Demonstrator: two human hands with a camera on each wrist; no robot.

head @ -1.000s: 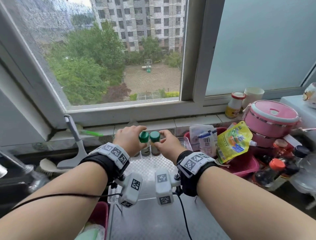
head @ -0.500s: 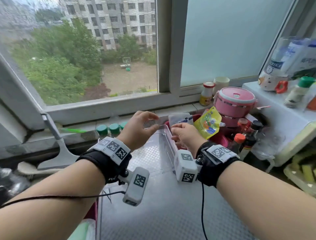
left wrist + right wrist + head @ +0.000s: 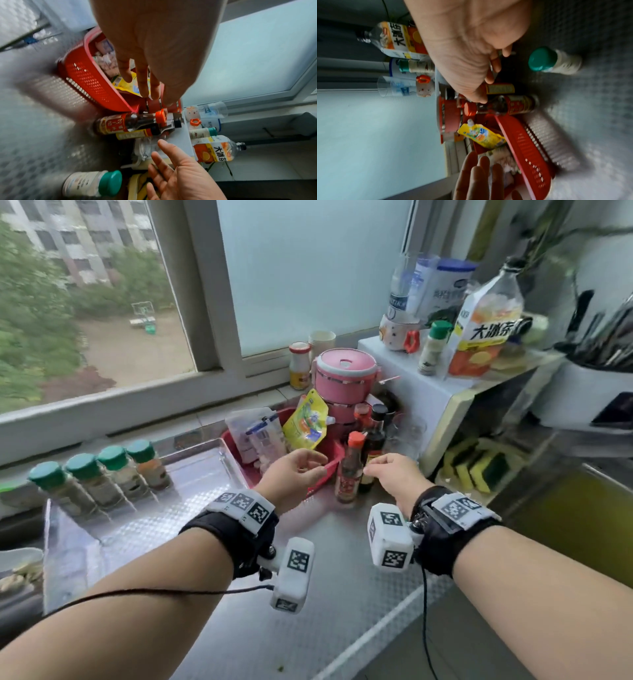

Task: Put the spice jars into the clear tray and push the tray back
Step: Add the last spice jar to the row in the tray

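Note:
Several green-lidded spice jars [image 3: 113,470] stand in a row at the back left of the clear tray [image 3: 164,518]. Another green-lidded jar [image 3: 433,347] stands on the white appliance [image 3: 428,392] at the right. One more green-lidded jar [image 3: 92,182] [image 3: 554,60] stands on the steel counter under my right hand; the head view hides it. My left hand [image 3: 308,467] [image 3: 145,88] hovers over the red basket's near corner, fingers loose, holding nothing. My right hand [image 3: 380,469] [image 3: 489,75] hangs beside the sauce bottles, also holding nothing.
The red basket [image 3: 332,450] of pouches sits right of the tray. Two dark sauce bottles [image 3: 351,474] stand between my hands. A pink lunch box [image 3: 346,374] sits behind them. Sponges [image 3: 472,467] lie right of the appliance. The window ledge runs behind everything.
Both hands have left the jars in the tray and moved right, from the tray's right wall to the red basket and sauce bottles. The head has turned right.

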